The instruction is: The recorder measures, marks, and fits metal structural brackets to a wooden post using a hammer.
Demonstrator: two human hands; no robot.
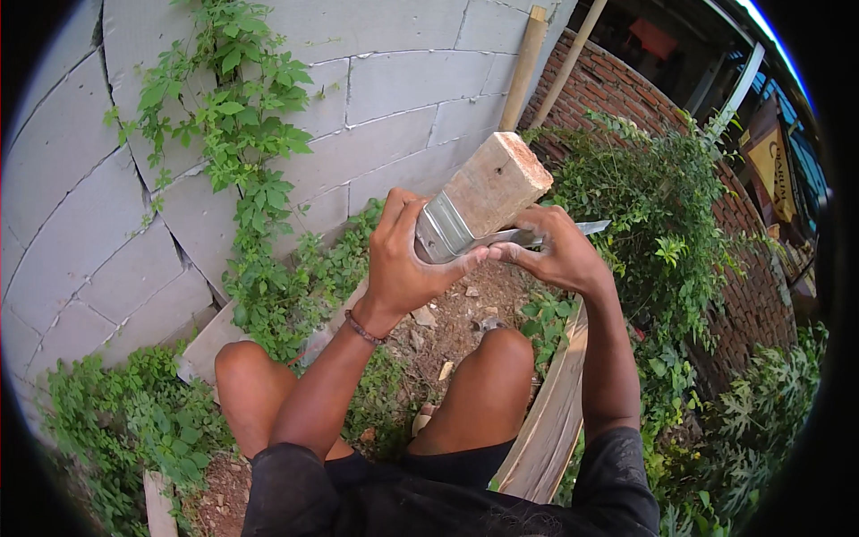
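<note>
A squarish block of rough wood (495, 186), with a reddish cut end, is tilted up in front of me. A thin galvanised metal strip (445, 229) bends round its lower end, and a tail of it sticks out to the right. My left hand (400, 255) is closed around the bend of the strip, its thumb along the lower edge. My right hand (562, 252) pinches the strip just right of the block, with the thumbs almost touching. My palms and the undersides of the strip and block are partly hidden.
A grey block wall (394, 85) with a climbing vine (237, 107) rises ahead and left. A long plank (546, 416) lies beside my right leg. Bushes (662, 233) and a curved-looking brick wall (617, 80) stand right. Rubble covers the soil (429, 322) between my knees.
</note>
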